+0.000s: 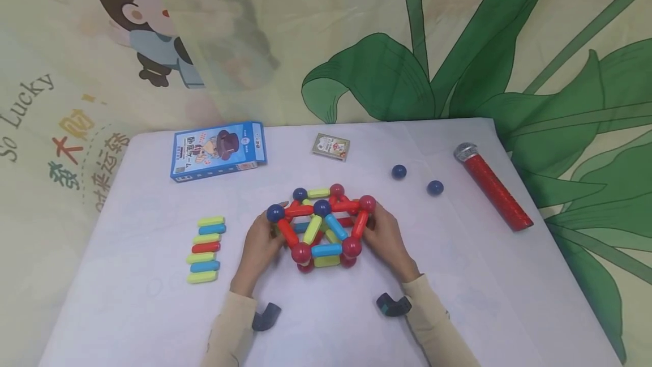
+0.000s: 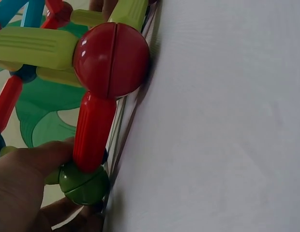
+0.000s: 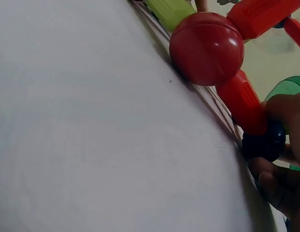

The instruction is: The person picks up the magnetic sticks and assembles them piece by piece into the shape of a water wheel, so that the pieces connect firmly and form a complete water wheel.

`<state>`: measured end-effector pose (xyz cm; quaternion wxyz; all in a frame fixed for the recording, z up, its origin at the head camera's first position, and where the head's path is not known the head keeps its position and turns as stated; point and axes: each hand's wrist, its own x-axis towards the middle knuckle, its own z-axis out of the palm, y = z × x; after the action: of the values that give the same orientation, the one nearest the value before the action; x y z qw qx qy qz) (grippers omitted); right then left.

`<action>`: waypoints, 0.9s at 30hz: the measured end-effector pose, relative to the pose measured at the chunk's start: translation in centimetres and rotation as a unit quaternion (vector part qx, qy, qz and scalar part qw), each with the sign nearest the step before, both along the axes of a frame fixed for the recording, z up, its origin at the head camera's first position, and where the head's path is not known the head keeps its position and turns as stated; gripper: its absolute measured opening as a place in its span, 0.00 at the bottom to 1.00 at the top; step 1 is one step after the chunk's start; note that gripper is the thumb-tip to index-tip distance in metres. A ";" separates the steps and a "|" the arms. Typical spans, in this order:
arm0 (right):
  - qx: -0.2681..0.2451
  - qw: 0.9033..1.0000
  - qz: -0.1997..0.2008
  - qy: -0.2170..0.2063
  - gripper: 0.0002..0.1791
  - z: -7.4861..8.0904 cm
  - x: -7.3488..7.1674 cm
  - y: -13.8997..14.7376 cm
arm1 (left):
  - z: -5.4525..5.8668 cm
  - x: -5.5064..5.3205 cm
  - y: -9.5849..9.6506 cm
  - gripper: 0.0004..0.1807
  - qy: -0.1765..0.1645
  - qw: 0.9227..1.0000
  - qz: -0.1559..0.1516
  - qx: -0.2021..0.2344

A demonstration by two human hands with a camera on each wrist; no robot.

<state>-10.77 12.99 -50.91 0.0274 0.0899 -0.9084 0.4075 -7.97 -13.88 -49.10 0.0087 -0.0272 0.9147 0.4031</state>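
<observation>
Between the two hands stands a frame of magnetic rods and balls [image 1: 327,250], with red, blue and yellow-green rods joined by red and dark blue balls. The left hand [image 1: 258,251] grips its left side. In the left wrist view, that thumb and the fingers are around a green ball [image 2: 84,184] below a red rod [image 2: 95,133]. On the opposite side is the right hand [image 1: 388,239]. Its thumb and fingers pinch a dark blue ball [image 3: 264,142] at a low corner, seen in the right wrist view. A red ball [image 3: 206,48] sits low by the white tabletop [image 3: 92,121].
Several loose rods [image 1: 206,247] lie in a column to the left. Two loose dark blue balls [image 1: 399,171] are at the back right, near a red glittery microphone-shaped stick [image 1: 496,188]. A blue box [image 1: 218,152] and a small flat case [image 1: 331,146] lie along the back edge.
</observation>
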 end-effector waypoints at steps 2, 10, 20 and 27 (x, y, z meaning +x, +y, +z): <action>0.002 1.000 0.001 0.002 0.20 -0.1 0.0 0.1 | 0.0 0.1 0.0 0.22 0.010 1.000 -0.003 -0.004; -0.037 0.996 0.040 -0.071 0.19 0.3 -0.6 0.9 | -0.5 0.1 -0.3 0.19 0.013 1.000 -0.006 -0.001; -0.055 0.990 0.078 -0.101 0.19 0.9 -1.3 1.3 | -0.6 -0.1 -0.4 0.18 0.004 1.000 -0.006 0.015; -0.039 0.993 0.040 -0.106 0.27 0.7 -0.8 1.3 | -0.1 0.0 -0.2 0.22 -0.018 0.999 0.011 -0.041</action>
<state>-11.55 14.33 -50.19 -0.0818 0.0819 -0.8854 0.4502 -7.95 -14.07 -49.16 0.0196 -0.0446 0.9299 0.3645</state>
